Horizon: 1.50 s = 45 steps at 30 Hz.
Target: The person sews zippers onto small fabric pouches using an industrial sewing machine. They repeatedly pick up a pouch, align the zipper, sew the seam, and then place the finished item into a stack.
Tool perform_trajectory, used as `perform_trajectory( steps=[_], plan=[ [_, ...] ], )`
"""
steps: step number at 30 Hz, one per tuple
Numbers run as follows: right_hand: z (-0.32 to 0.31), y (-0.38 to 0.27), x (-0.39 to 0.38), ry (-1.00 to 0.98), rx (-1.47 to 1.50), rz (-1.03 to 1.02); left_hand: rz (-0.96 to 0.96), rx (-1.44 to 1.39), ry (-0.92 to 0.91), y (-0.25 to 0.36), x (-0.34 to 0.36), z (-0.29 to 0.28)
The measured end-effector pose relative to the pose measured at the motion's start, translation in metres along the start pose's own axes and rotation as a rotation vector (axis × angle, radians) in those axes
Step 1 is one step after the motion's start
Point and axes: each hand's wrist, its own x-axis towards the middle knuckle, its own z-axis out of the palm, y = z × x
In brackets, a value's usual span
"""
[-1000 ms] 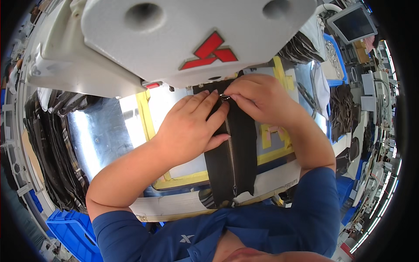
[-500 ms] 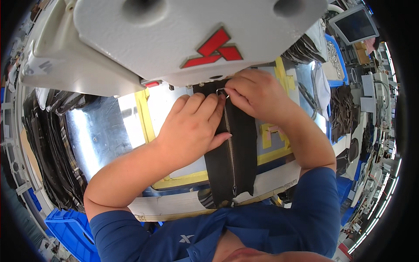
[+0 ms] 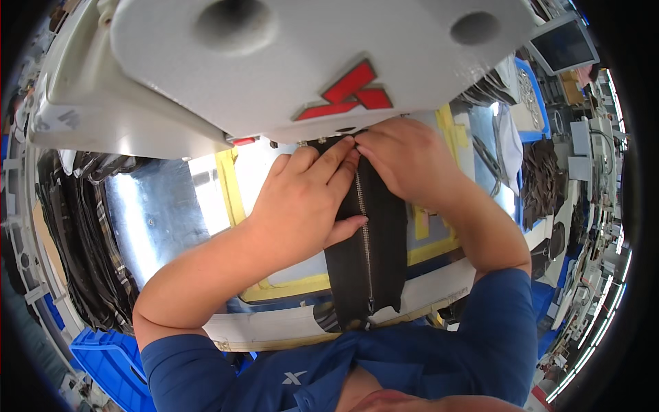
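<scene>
A dark strip of fabric [image 3: 386, 247] with a metal zipper [image 3: 364, 223] down its middle lies lengthwise under the sewing machine [image 3: 274, 82]. Its near end hangs over the table edge, where the zipper pull [image 3: 371, 302] shows. My left hand [image 3: 302, 196] rests on the fabric's left side, fingers stretched forward and thumb reaching across the zipper. Against its fingertips, my right hand [image 3: 405, 161] closes thumb and forefinger at the zipper's far end. Whatever is in that pinch is hidden. The machine head covers the fabric's far end.
Yellow tape [image 3: 288, 287] edges the bright work plate. Folded dark garments [image 3: 82, 240] are stacked at the left, above a blue bin [image 3: 113, 371]. To the right are scissors [image 3: 487, 156], dark fabric pieces [image 3: 539, 178] and a blue tray [image 3: 528, 96] of metal parts.
My right fingertips have closed in against the left ones. A thin bent metal piece that showed between them is now covered. The machine head appears slightly lower in view.
</scene>
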Motion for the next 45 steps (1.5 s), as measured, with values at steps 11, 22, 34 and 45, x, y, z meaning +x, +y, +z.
perform_trajectory(
  steps=[11,22,34,45],
  plan=[
    [-0.003,-0.006,-0.004,-0.040,-0.059,-0.016,-0.035,-0.230,0.019,-0.010,0.005,-0.002],
    [-0.003,-0.006,-0.004,-0.025,-0.101,-0.019,-0.054,-0.190,0.081,-0.006,0.001,0.004],
    [0.024,-0.022,0.026,0.002,-0.178,-0.015,-0.213,-0.310,0.078,-0.030,-0.009,-0.015],
    [0.013,-0.029,0.024,-0.076,-0.141,0.029,-0.142,-0.371,0.140,-0.035,-0.006,-0.015]
  ],
)
